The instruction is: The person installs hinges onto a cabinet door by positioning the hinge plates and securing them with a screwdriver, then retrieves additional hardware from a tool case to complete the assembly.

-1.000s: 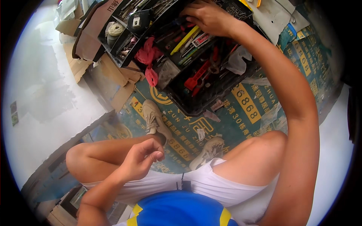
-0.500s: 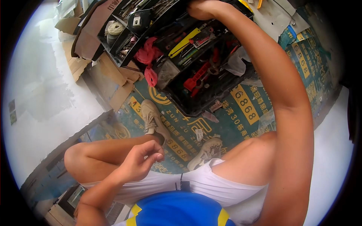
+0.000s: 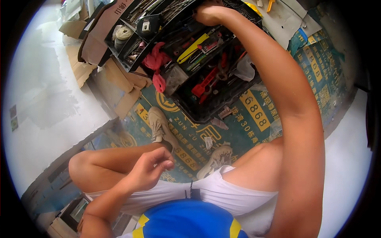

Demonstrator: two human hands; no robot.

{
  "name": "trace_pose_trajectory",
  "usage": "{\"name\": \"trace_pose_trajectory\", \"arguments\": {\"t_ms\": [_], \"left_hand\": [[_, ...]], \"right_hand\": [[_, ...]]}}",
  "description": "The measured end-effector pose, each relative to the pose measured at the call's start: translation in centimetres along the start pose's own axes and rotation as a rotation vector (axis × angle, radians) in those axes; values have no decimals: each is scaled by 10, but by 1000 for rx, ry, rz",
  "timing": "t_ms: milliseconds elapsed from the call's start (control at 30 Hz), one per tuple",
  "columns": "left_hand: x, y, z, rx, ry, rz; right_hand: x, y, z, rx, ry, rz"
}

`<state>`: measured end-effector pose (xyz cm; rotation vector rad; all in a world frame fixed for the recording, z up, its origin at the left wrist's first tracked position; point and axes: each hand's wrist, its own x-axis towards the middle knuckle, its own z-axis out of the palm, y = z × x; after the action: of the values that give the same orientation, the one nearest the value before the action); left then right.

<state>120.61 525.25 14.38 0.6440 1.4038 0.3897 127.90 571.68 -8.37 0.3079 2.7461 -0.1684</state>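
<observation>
My left hand hovers above my lap, its fingers curled in toward the thumb. Whatever they may pinch is too small or hidden to name. At the top of the view, my right hand reaches into the raised tray of a black toolbox; its fingertips are out of sight. Near that hand lie several drill bits and a black tape measure. Lower down, the box holds a yellow tool, a red-handled tool, a pink plastic bag and a clear plastic bag.
Printed green sheeting covers the floor under my shoes. Torn cardboard lies left of the toolbox, beside a pale board. A roll of whitish tape sits in a side compartment. An orange-handled tool rests at the upper right.
My right forearm has shifted slightly to the left, with the hand a little lower at the tray. My left hand has hardly moved.
</observation>
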Motion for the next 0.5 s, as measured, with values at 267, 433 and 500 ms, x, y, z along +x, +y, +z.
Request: {"name": "trace_pose_trajectory", "arguments": {"t_ms": [267, 433, 500], "left_hand": [[-12, 10, -1, 51, 15, 68], [-18, 9, -3, -63, 87, 160], [-20, 8, -4, -182, 184, 219]], "right_hand": [[-100, -51, -36, 862, 749, 277], [-172, -65, -67, 1699, 1074, 61], [-199, -83, -83, 1692, 1164, 47]]}}
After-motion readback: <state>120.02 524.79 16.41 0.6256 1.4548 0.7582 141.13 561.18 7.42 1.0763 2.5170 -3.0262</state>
